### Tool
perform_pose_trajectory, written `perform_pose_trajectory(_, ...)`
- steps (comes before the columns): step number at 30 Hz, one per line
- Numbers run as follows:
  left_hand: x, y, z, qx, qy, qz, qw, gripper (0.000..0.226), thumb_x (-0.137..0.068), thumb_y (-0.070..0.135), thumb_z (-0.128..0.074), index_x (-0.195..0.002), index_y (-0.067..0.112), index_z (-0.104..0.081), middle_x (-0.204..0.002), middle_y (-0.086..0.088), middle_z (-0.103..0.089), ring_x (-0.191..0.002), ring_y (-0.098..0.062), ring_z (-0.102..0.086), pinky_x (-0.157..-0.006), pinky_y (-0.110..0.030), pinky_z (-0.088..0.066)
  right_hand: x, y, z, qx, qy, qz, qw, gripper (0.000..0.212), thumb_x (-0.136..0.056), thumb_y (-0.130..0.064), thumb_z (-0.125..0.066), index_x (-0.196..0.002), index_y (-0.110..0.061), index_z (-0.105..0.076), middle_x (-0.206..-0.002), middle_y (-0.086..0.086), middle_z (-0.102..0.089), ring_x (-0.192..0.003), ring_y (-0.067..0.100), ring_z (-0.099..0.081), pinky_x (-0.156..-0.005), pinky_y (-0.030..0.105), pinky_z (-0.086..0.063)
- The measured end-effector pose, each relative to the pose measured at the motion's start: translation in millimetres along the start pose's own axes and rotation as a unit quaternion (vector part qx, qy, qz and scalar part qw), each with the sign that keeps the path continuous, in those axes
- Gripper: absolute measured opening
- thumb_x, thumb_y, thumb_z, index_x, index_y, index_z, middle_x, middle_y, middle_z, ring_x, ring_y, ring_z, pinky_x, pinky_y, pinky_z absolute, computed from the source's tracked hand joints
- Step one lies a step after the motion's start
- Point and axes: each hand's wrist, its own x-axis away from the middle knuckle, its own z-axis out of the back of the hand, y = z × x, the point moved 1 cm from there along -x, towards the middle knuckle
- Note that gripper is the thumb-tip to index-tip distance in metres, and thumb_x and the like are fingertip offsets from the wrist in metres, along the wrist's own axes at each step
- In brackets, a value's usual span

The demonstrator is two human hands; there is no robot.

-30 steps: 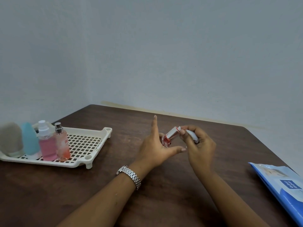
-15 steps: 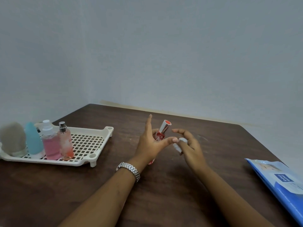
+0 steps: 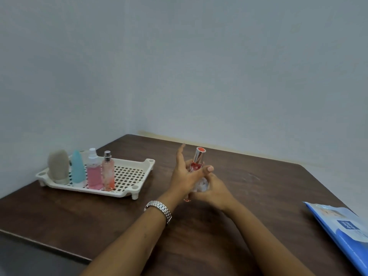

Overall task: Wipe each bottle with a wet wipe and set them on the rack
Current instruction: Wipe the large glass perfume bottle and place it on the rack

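Dark wood surface [image 3: 258, 186] sitting in grey-walled corner [image 3: 129, 96]; left hand [image 3: 182, 174] pinching red bottle [image 3: 197, 162], right hand [image 3: 215, 191] gripping wipe [image 3: 201, 185] round it, centre frame.

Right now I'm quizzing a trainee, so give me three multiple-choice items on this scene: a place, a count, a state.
1. Where on the table is the rack? A right side; B left side; C middle.
2. How many bottles stand on the rack? A two; B six; C four.
3. The left hand: A holds the red bottle; B lies flat; C holds a pack.
Answers: B, it sits at the table's left; C, four stand in a row; A, its thumb pinches it, with the right hand holding a wipe against it.
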Motion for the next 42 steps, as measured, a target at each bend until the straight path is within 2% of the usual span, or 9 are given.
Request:
perform_pose_trajectory(4, 9, 17, 24, 0.012, 0.005, -0.004, 1.000, 0.110, -0.051, 0.048, -0.084, -0.143, 0.034, -0.023, -0.105, -0.011, -0.067, -0.093, -0.019, -0.068, -0.084, -0.034, -0.055, -5, -17, -19, -0.040, 0.014, 0.025, 0.999, 0.059, -0.068, -0.016, -0.079, -0.117, -0.031, -0.049, -0.104, -0.018, -0.063, -0.093, -0.008, -0.061, -0.073, 0.008, -0.046)
perform_pose_trajectory(10, 16, 43, 64, -0.043, 0.054, -0.019, 0.997, 0.087, -0.051, 0.058, -0.082, -0.125, 0.036, -0.041, -0.099, -0.008, -0.069, -0.092, -0.021, -0.069, -0.083, -0.034, -0.056, -24, -47, -50, -0.044, 0.002, 0.068, 0.997, 0.056, -0.071, -0.030, -0.074, -0.121, -0.034, -0.049, -0.108, -0.012, -0.064, -0.096, 0.002, -0.062, -0.079, 0.018, -0.049)
perform_pose_trajectory(14, 25, 60, 94, -0.076, 0.084, -0.047, 0.992, 0.073, -0.064, 0.059, -0.077, -0.124, 0.030, -0.044, -0.112, 0.001, -0.066, -0.101, -0.010, -0.064, -0.081, -0.022, -0.052, -43, -64, -67, -0.049, 0.010, 0.060, 0.997, 0.062, -0.061, -0.045, -0.076, -0.116, -0.033, -0.051, -0.105, -0.013, -0.065, -0.094, 0.001, -0.062, -0.081, 0.024, -0.051)
perform_pose_trajectory(17, 38, 66, 118, -0.084, 0.151, -0.055, 0.983, 0.041, -0.083, 0.044, -0.064, -0.118, 0.028, -0.050, -0.111, 0.009, -0.062, -0.102, 0.000, -0.059, -0.072, -0.011, -0.046, -58, -74, -76, -0.041, 0.008, 0.049, 0.998, 0.064, -0.063, -0.042, -0.081, -0.116, -0.027, -0.050, -0.105, -0.015, -0.062, -0.095, 0.002, -0.059, -0.082, 0.023, -0.047)
perform_pose_trajectory(20, 52, 58, 144, -0.113, 0.229, -0.036, 0.966, 0.011, -0.093, 0.036, -0.054, -0.097, 0.027, -0.059, -0.094, 0.009, -0.065, -0.084, -0.002, -0.061, -0.072, -0.018, -0.050, -70, -77, -86, -0.016, -0.002, 0.040, 0.999, 0.070, -0.064, -0.045, -0.081, -0.121, -0.023, -0.047, -0.110, -0.014, -0.055, -0.102, 0.007, -0.052, -0.084, 0.023, -0.039)
perform_pose_trajectory(24, 61, 41, 173, -0.182, 0.254, 0.009, 0.950, 0.007, -0.091, 0.022, -0.061, -0.087, 0.027, -0.064, -0.086, 0.000, -0.066, -0.083, -0.018, -0.064, -0.078, -0.037, -0.055, -81, -76, -100, 0.024, -0.019, 0.028, 0.999, 0.070, -0.065, -0.045, -0.080, -0.122, -0.023, -0.047, -0.111, -0.012, -0.052, -0.102, 0.006, -0.048, -0.084, 0.023, -0.036)
perform_pose_trajectory(33, 61, 24, 189, -0.321, 0.216, 0.036, 0.922, 0.015, -0.082, 0.011, -0.069, -0.081, 0.026, -0.066, -0.072, 0.007, -0.065, -0.069, -0.009, -0.062, -0.063, -0.017, -0.048, -95, -69, -123, 0.134, -0.066, 0.004, 0.989, 0.071, -0.060, -0.055, -0.078, -0.117, -0.023, -0.051, -0.112, -0.007, -0.056, -0.098, 0.012, -0.053, -0.080, 0.030, -0.045)
perform_pose_trajectory(38, 58, 22, 188, -0.334, 0.211, 0.026, 0.918, 0.015, -0.083, 0.011, -0.067, -0.086, 0.025, -0.068, -0.075, 0.010, -0.066, -0.071, -0.004, -0.064, -0.068, -0.020, -0.053, -93, -65, -128, 0.123, -0.078, 0.002, 0.989, 0.064, -0.063, -0.049, -0.079, -0.115, -0.025, -0.050, -0.100, -0.012, -0.055, -0.095, 0.010, -0.054, -0.077, 0.027, -0.043)
perform_pose_trajectory(42, 57, 21, 188, -0.327, 0.213, 0.021, 0.920, 0.014, -0.085, 0.011, -0.065, -0.090, 0.024, -0.069, -0.076, 0.010, -0.066, -0.072, -0.001, -0.063, -0.069, -0.019, -0.053, -97, -64, -129, 0.154, -0.082, 0.003, 0.985, 0.069, -0.059, -0.054, -0.078, -0.115, -0.024, -0.050, -0.108, -0.008, -0.059, -0.096, 0.013, -0.055, -0.083, 0.033, -0.047)
